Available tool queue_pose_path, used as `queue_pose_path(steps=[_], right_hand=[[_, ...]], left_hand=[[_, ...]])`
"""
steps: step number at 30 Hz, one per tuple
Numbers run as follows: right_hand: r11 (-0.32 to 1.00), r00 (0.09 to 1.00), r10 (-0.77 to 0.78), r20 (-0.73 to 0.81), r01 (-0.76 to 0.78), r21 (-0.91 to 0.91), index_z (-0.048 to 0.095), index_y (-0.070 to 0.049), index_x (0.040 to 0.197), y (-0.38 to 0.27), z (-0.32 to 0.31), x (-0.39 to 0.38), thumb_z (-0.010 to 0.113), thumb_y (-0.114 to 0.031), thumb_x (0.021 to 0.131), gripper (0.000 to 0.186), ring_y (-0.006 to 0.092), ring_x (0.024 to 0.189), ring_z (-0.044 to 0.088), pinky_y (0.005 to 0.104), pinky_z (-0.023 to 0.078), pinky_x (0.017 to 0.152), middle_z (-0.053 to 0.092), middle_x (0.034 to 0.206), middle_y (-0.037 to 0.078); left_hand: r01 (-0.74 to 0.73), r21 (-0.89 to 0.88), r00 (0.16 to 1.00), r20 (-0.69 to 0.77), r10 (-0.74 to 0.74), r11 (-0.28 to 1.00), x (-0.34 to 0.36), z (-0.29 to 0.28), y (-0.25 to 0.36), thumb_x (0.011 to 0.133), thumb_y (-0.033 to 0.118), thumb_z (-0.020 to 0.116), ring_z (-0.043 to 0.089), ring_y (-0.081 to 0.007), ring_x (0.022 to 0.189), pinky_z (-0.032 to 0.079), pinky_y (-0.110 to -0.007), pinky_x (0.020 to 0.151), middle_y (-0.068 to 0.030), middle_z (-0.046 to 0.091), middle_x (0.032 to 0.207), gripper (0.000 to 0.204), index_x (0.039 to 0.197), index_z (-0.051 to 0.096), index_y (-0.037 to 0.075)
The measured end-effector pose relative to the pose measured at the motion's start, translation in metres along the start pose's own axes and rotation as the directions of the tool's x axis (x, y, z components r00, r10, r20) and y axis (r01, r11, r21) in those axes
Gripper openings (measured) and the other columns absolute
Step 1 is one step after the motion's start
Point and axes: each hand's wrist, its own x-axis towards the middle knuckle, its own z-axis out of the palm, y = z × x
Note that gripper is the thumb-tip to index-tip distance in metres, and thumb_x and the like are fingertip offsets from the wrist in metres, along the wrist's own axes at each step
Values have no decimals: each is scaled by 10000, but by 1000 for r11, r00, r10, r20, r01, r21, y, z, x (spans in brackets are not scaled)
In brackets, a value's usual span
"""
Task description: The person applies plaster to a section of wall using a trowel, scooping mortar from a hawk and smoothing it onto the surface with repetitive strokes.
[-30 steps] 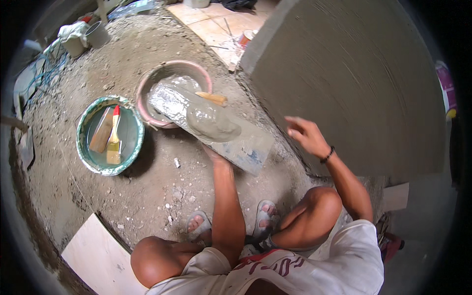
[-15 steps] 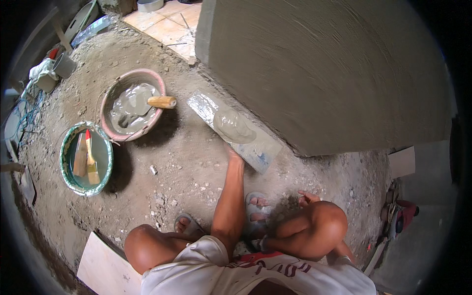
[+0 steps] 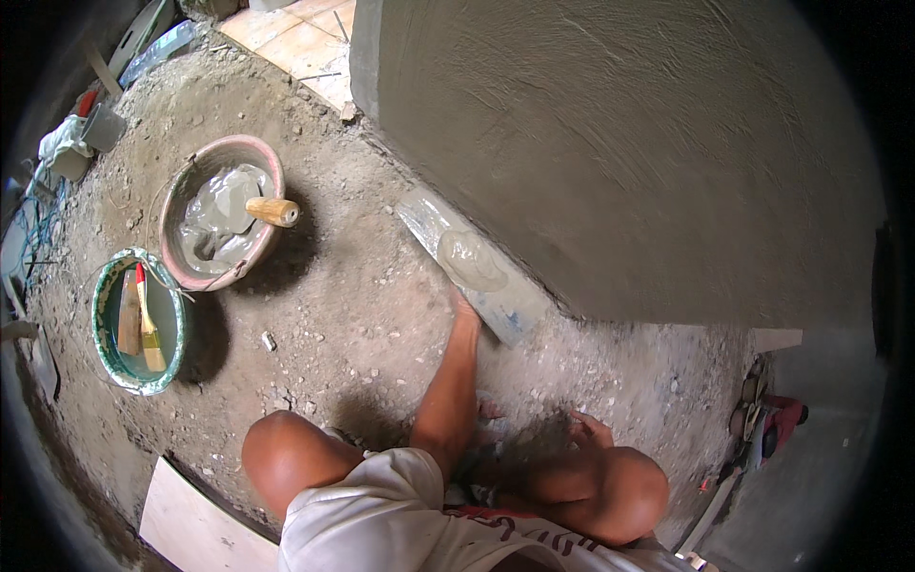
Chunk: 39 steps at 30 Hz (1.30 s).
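Note:
My left hand point(image 3: 464, 305) grips a long flat plastering float point(image 3: 500, 310) at its edge nearest me; most of its fingers are hidden under the float. A mound of wet grey mortar point(image 3: 475, 261) sits on the float's middle, with a wet smear toward its far end. The float lies along the foot of a freshly plastered grey wall point(image 3: 610, 172); whether it touches the wall I cannot tell. Beyond my bent right knee, my right hand point(image 3: 593, 431) shows stretched, parted fingers over the dirt floor, holding nothing visible.
To the left stands a pink-rimmed bucket point(image 3: 270, 157) of mortar with a wooden-handled tool point(image 3: 273, 211) in it. A green-rimmed bucket point(image 3: 98, 319) of water holds a paintbrush point(image 3: 148, 324). Tiles point(image 3: 286, 33) lie far left, a pale board point(image 3: 200, 524) near left. Rubble dots the ground.
My view has shifted, so the buckets sit further left. The float is closer along the wall's foot, still in my left hand. My right hand stays beside the knee with its fingers apart.

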Motion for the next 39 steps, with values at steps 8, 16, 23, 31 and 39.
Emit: queue_pose_path(steps=[8, 16, 23, 31, 39], right_hand=[[991, 997, -73, -11, 72, -111, 588, -100, 1306, 22, -10, 2, 690, -65, 862, 457, 72, 739, 586, 246, 487, 702, 654, 815, -11], [1000, 1000, 2, 8, -2, 2, 568, -51, 1311, 25, -10, -2, 661, -35, 872, 448, 79, 755, 564, 238, 469, 704, 629, 845, -19], [996, 997, 33, 75, -39, 82, 553, -17, 1302, 10, -10, -4, 619, -42, 920, 388, 71, 793, 553, 241, 457, 732, 619, 867, -14], [998, 984, 40, 172, -29, -63, 537, -48, 1329, 16, -8, 1, 639, -22, 890, 451, 86, 780, 561, 252, 461, 720, 616, 855, -8], [951, 954, -230, 191, 262, -163, 553, -59, 1313, 20, -4, 9, 646, -36, 886, 437, 108, 759, 575, 264, 472, 713, 620, 844, 2]], left_hand=[[-104, 81, 994, 34, 101, 991, 21, 5, 3, 964, 408, 482, 580, -240, 1083, 510, -419, 921, -69, 591, 1191, 469, 1320, 510, 103], [-133, 117, 991, 7, 133, 984, 34, 17, 6, 938, 393, 515, 634, -230, 951, 545, -396, 834, -70, 634, 1070, 431, 1219, 575, 72], [-215, 279, 973, -19, 229, 936, 31, 51, 7, 905, 373, 540, 642, -231, 839, 532, -377, 737, -85, 652, 958, 397, 1083, 615, 26], [-254, 543, 905, -160, 395, 801, 5, 114, 1, 998, 376, 468, 384, -125, 370, 302, -272, 298, -21, 440, 584, 359, 849, 520, 53], [-264, 835, 806, -84, 585, 482, -19, 190, 0, 988, 389, 467, 540, -359, 698, 421, -462, 673, -242, 560, 752, 497, 855, 536, -85]])
